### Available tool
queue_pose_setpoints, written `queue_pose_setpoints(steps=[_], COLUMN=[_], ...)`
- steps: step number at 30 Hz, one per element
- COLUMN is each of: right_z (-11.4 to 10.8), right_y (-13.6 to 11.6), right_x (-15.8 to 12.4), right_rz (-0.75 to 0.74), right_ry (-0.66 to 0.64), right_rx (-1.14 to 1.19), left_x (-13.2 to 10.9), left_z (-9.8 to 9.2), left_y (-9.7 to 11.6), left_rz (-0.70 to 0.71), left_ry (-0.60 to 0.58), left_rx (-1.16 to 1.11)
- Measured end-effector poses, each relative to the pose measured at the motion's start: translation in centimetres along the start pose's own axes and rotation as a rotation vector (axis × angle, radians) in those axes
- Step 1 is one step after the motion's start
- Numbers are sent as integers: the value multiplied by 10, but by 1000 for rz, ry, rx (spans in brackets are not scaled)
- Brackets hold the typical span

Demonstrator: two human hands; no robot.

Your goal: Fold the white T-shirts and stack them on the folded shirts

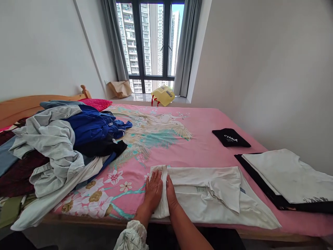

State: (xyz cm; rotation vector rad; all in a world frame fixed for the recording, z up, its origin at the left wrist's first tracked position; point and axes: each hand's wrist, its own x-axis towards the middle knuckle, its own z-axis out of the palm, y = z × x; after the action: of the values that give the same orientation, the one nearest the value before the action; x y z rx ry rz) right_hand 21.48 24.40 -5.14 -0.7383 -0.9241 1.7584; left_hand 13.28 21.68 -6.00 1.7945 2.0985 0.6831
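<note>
A white T-shirt [192, 205] lies on the near edge of the pink bed, its long side turned in and a sleeve [226, 192] laid across its right part. At its left end a narrow strip is folded over. My left hand [154, 190] rests flat on this strip, fingers stretched out and pointing away from me. Just right of the fold, my right hand [171, 194] stands on its edge with straight fingers, touching the cloth. The T-shirt's right end spreads out in a loose, slanted corner.
A heap of mixed clothes [57, 139] covers the bed's left side. To the right lie a stack of folded white and black shirts [286, 173] and a folded black garment [230, 138]. A yellow bag [163, 94] and a brown paper bag [120, 89] sit by the window.
</note>
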Motion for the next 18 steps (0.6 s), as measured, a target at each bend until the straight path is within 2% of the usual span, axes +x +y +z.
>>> queue_pose_setpoints(steps=[3,7,9,11,13,15,18], right_z=[-11,-38,-48,-49,-41,-29,-12], right_y=[-8,-19,-25,-29,-30,-26,-11], right_x=[-11,-31,-47,-68,-90,-108,-120], right_rz=[-16,53,-8,-157,-319,-415,-370], right_ry=[23,45,89,81,-33,-207,-395], right_rx=[-26,-52,-177,-415,-676,-901,-1169], left_x=[0,0,4,12,24,35,48], left_z=[1,1,-2,-9,-16,-23,-28], left_y=[1,8,11,13,12,9,2], left_rz=[-7,-24,-18,20,78,132,162], left_ry=[-24,-68,-92,-121,-149,-184,-276], left_rx=[43,172,237,279,307,314,253])
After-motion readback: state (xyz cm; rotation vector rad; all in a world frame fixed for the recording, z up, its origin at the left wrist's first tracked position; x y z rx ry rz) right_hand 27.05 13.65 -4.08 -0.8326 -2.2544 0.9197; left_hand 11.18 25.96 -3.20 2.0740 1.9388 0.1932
